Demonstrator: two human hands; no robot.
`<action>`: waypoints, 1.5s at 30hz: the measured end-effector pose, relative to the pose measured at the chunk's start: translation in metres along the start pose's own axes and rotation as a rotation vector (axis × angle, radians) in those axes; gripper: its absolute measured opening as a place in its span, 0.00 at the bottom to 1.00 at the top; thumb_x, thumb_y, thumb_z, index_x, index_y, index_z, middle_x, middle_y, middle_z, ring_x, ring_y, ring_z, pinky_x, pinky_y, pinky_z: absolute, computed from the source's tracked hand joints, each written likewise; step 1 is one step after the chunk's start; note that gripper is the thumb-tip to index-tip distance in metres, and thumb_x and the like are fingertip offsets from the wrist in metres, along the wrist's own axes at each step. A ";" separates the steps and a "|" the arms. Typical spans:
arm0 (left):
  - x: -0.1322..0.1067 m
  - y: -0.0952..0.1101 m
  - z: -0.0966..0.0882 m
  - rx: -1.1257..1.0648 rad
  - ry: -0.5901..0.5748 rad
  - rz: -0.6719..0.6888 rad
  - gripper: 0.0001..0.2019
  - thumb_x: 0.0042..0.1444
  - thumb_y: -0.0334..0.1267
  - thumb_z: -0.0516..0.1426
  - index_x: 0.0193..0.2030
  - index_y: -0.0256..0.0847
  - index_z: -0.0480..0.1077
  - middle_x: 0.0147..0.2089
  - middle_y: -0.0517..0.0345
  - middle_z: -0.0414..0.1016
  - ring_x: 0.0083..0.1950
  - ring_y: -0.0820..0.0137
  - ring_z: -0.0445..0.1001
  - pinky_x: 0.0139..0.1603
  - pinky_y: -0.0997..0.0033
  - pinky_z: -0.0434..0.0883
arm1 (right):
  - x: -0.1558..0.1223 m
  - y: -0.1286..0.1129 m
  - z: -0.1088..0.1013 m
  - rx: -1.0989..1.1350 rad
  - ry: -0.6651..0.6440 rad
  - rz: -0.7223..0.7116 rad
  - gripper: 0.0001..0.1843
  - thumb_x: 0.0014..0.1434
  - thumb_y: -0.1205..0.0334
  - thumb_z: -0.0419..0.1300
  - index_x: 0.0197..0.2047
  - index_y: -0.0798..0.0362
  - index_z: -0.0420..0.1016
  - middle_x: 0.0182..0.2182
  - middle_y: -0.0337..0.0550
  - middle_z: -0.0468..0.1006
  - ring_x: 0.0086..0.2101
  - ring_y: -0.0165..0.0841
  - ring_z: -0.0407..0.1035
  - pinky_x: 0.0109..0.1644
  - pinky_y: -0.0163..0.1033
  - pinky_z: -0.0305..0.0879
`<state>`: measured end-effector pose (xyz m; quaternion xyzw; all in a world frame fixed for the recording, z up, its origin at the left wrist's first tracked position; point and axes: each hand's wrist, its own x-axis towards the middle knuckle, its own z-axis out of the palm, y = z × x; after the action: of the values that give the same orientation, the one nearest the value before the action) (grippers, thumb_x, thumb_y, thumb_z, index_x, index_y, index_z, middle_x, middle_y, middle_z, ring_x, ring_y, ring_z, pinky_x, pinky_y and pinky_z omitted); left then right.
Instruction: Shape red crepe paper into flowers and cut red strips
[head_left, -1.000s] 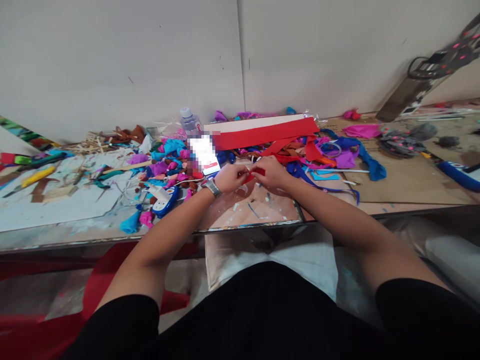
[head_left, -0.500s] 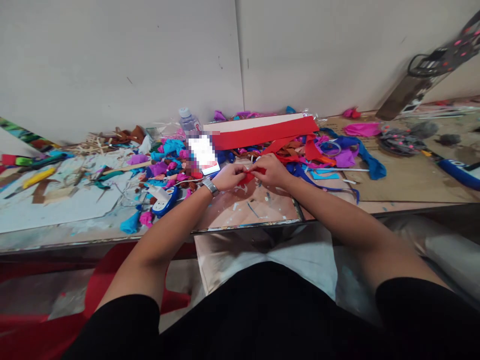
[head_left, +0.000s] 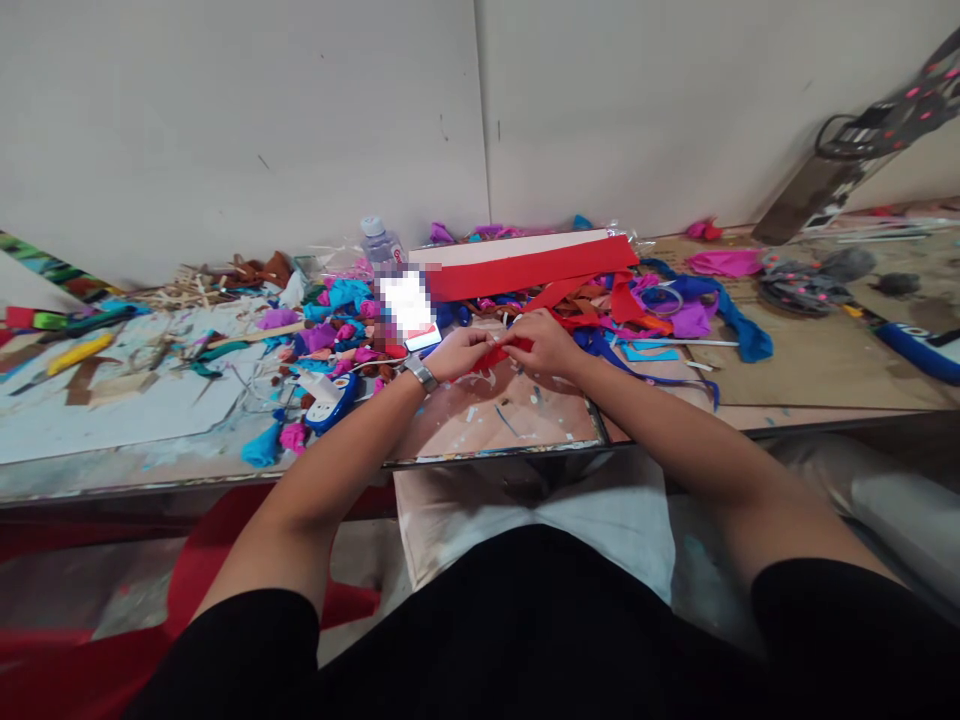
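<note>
My left hand (head_left: pixel 459 353) and my right hand (head_left: pixel 546 343) meet over the middle of the worktable (head_left: pixel 787 375). Both pinch a small red paper piece (head_left: pixel 504 351) between their fingertips, just above a worn pinkish board (head_left: pixel 495 415). A watch sits on my left wrist. Behind the hands lies a long red and white box (head_left: pixel 525 262), with red strips (head_left: pixel 559 293) trailing from it toward my fingers.
Crumpled blue, pink and purple scraps (head_left: pixel 337 320) pile up left of the hands, beside a blue and white device (head_left: pixel 328 403) and a water bottle (head_left: pixel 377 240). More purple and blue paper (head_left: pixel 697 305) lies right. A yellow cutter (head_left: pixel 71 353) rests far left.
Both hands stay pinched on the red piece and have shifted only slightly; the fingers work it in place.
</note>
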<state>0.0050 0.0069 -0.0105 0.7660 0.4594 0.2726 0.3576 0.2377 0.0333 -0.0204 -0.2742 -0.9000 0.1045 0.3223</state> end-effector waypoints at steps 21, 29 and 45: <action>0.001 -0.003 0.000 0.051 0.010 0.093 0.16 0.62 0.47 0.56 0.37 0.36 0.78 0.31 0.58 0.75 0.31 0.72 0.68 0.33 0.73 0.63 | 0.000 0.007 0.006 -0.003 0.067 -0.037 0.08 0.65 0.58 0.65 0.43 0.48 0.86 0.42 0.45 0.89 0.45 0.45 0.78 0.56 0.52 0.58; -0.001 0.006 -0.001 0.071 -0.038 0.012 0.10 0.51 0.36 0.51 0.32 0.37 0.73 0.27 0.61 0.71 0.28 0.73 0.66 0.32 0.72 0.62 | 0.000 0.007 0.005 -0.010 0.102 -0.072 0.11 0.68 0.57 0.63 0.44 0.46 0.88 0.41 0.46 0.89 0.46 0.43 0.78 0.57 0.51 0.60; -0.002 0.002 0.004 -0.340 -0.257 -0.126 0.10 0.55 0.32 0.55 0.41 0.37 0.75 0.35 0.53 0.85 0.35 0.66 0.84 0.40 0.68 0.80 | 0.000 0.006 0.005 -0.007 0.118 -0.052 0.09 0.63 0.61 0.64 0.41 0.49 0.87 0.38 0.45 0.88 0.43 0.43 0.79 0.54 0.50 0.59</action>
<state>0.0081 0.0033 -0.0119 0.6929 0.4043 0.2233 0.5537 0.2372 0.0380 -0.0268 -0.2575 -0.8866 0.0766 0.3764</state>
